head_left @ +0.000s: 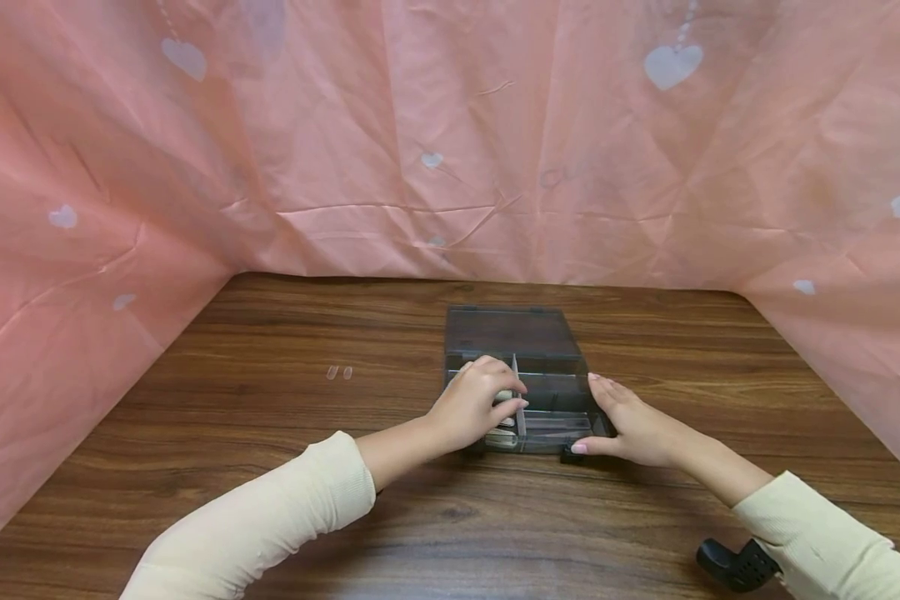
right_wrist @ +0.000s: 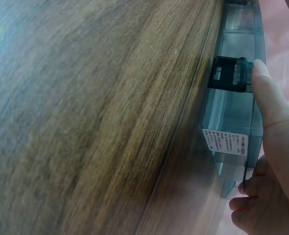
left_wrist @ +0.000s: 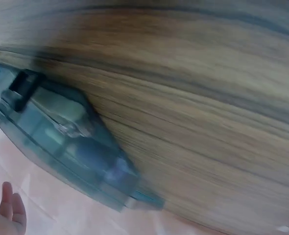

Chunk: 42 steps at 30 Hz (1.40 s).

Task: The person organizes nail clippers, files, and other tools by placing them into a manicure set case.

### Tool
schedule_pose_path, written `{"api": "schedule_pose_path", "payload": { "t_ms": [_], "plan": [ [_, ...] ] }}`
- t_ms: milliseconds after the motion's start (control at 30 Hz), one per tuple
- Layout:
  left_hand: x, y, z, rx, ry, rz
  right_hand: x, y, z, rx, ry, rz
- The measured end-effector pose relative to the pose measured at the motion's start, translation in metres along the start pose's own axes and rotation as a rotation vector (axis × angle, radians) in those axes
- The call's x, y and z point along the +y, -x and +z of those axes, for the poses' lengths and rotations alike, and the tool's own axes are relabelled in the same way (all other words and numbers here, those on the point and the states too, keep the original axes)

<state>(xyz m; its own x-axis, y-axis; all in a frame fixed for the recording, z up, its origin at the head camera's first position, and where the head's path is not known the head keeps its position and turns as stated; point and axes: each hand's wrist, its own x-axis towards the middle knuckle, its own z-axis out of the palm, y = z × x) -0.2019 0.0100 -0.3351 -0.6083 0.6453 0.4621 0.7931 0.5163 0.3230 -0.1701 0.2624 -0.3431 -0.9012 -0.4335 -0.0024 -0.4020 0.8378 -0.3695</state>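
Observation:
A dark see-through compartment box (head_left: 555, 427) lies on the table with its lid (head_left: 506, 329) folded back. My right hand (head_left: 630, 427) holds its right end, the thumb by a black latch (right_wrist: 228, 74) on the front and the other fingers curled at the side. My left hand (head_left: 471, 404) is over the left compartments, thumb and fingertips beside a pale upright divider (head_left: 520, 400); no held thing shows between them. Pale items (head_left: 501, 438) lie in the left compartment, partly hidden by that hand. The left wrist view, blurred, shows my left fingers (left_wrist: 6, 200) apart from the box.
Two small clear oblong pieces (head_left: 340, 372) lie on the wooden table (head_left: 270, 333) left of the box. A black device (head_left: 738, 567) is by the right sleeve. Pink cloth (head_left: 390, 192) with white hearts hangs around the table's back and sides.

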Motion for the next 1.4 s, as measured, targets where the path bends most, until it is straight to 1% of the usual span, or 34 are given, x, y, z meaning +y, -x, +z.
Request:
{"api": "schedule_pose_path", "payload": {
  "t_ms": [100,267,433,533,667,900,1000,1133,1267,1400],
  "plan": [
    [-0.007,0.006,-0.005,0.065,-0.011,0.018,0.001,0.000,0.000,0.005,0.002,-0.003],
    [-0.019,0.017,-0.012,0.177,0.025,0.035,0.001,0.000,0.001,-0.004,0.003,-0.004],
    [-0.032,0.029,-0.019,0.239,0.055,-0.004,0.001,0.000,0.000,-0.006,0.009,0.001],
    [-0.041,0.036,-0.023,0.256,0.063,-0.041,0.001,0.001,0.000,-0.004,0.005,0.001],
    [-0.051,0.047,-0.028,0.272,0.048,-0.104,0.000,0.001,0.001,0.000,0.003,-0.004],
    [-0.071,0.069,-0.037,0.293,-0.008,-0.228,-0.001,0.001,0.000,-0.005,-0.002,0.001],
    [-0.080,0.080,-0.041,0.295,-0.036,-0.279,-0.002,0.001,0.000,-0.016,-0.010,0.008],
    [-0.093,0.097,-0.046,0.304,-0.060,-0.319,-0.003,0.001,-0.001,-0.027,-0.016,0.018],
    [-0.104,0.109,-0.051,0.318,-0.086,-0.353,-0.002,0.001,-0.001,-0.019,-0.008,0.017],
    [-0.111,0.118,-0.056,0.313,-0.069,-0.436,-0.001,0.001,-0.001,-0.015,-0.005,0.014]
  ]
}}
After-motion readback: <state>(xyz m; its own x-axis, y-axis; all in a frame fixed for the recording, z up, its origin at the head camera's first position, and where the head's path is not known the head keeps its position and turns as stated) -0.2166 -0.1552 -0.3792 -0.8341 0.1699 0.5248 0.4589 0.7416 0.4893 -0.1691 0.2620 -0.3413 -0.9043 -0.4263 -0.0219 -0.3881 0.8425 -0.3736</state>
